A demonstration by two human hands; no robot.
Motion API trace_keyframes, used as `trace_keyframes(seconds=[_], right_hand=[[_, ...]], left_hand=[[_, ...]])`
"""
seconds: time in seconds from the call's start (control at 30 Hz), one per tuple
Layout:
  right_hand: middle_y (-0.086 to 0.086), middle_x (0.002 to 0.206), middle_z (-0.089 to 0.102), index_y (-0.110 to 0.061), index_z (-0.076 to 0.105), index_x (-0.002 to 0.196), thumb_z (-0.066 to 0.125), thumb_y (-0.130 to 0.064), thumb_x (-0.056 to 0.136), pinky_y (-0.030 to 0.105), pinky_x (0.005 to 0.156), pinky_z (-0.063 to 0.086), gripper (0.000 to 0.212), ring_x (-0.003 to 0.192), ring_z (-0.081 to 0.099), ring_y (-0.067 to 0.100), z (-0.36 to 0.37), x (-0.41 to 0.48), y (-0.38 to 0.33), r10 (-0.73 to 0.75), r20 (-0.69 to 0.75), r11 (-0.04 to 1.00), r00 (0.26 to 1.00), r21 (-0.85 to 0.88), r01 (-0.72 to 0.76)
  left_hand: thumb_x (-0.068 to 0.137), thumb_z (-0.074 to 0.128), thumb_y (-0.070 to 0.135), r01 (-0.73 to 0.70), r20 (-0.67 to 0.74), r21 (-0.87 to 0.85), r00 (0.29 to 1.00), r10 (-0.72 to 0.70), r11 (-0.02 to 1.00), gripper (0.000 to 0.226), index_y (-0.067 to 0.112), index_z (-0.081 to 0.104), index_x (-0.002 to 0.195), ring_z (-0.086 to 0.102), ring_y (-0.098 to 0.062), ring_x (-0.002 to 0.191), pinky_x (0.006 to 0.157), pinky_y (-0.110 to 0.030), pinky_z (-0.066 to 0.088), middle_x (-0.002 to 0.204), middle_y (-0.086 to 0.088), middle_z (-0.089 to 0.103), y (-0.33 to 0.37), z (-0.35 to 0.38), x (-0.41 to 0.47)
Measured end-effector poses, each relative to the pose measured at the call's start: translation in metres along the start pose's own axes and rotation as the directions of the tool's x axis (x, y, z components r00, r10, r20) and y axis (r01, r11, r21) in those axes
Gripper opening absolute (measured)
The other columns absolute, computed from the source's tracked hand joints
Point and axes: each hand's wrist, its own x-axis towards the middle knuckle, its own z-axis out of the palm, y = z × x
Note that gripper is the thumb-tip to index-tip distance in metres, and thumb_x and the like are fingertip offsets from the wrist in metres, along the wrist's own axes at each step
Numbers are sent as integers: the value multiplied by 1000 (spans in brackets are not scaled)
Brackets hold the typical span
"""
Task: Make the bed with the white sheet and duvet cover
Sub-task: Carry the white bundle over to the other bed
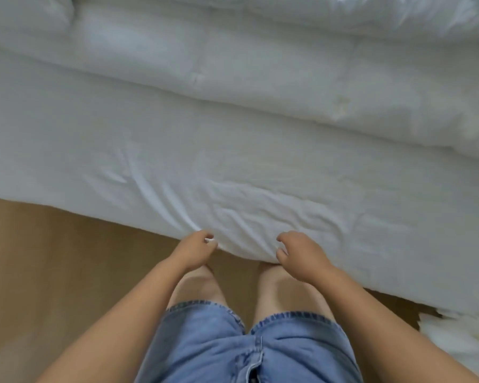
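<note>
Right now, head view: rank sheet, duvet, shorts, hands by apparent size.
1. sheet and duvet: about equal, both cropped, unranked.
2. shorts, enlarged by nearness to camera.
3. left hand and right hand: alike.

The wide white cotton sheet [177, 150] covers the bed. On the sheet, toward its far side, lies a long, thick white folded duvet [260, 78], with a plump white pillow [25, 15] at the far left. Before the sheet is the flat tan carpet floor [53, 258]. The left hand [194, 250] and right hand [302, 255] grip the sheet's near edge, side by side. A crumpled white cloth heap [459, 341] lies on the floor near the sheet's right end.
</note>
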Motion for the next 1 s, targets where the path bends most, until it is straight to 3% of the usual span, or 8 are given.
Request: trace_keyframes(seconds=[0.1,0.23,0.43,0.57,0.73,0.87,1.0], right_hand=[[10,119,56,-6,54,119,41,-24,96,41,88,47,32,106,54,27,4,-8,-41,-11,-31,998,999,-60,9],[11,118,58,-4,55,118,42,-24,96,42,88,48,32,105,56,28,24,-16,-120,-65,-78,990,995,-132,54],[9,123,57,-9,55,122,42,-26,98,33,84,44,33,108,55,28,84,-11,-269,-189,-85,937,978,-313,154],[11,117,61,-7,60,115,43,-25,96,35,86,46,31,105,56,29,133,-6,-375,-298,24,863,954,-420,280],[10,115,60,-8,60,112,43,-27,95,34,83,47,31,100,57,27,169,14,-486,-411,256,683,875,-550,481],[5,126,55,-16,52,128,42,-29,97,32,86,44,35,108,55,24,177,43,-556,-438,342,576,831,-603,552],[6,128,56,-17,50,130,41,-29,98,32,88,44,36,111,54,24,187,80,-628,-419,416,507,807,-630,588]], left_hand=[[96,49,32,-68,-21,-147,998,66,987,40,13,51,132,51,-20,117,94,-30,41,132,-6,53,-26,-15,-16],[97,48,32,-173,-59,-219,985,164,960,40,12,51,131,51,-19,118,90,-26,39,133,-6,54,-81,-44,-39],[97,45,32,-268,-185,-240,956,227,933,41,15,49,133,49,-17,123,93,-25,38,137,-2,51,-234,-109,-78],[95,45,33,-187,-287,-298,953,99,936,38,16,52,129,52,-20,117,93,-29,42,133,-2,53,-355,-139,-112],[95,50,30,-123,-325,-532,943,-68,838,34,14,57,124,52,-19,117,94,-26,39,129,-3,57,-466,-152,-126],[95,52,26,-104,-294,-720,941,-166,686,30,10,59,119,54,-15,99,80,-23,38,118,-4,59,-524,-166,-116],[93,53,22,-75,-232,-858,939,-253,508,19,11,60,108,56,-20,98,84,-27,42,113,-10,62,-567,-196,-96]])
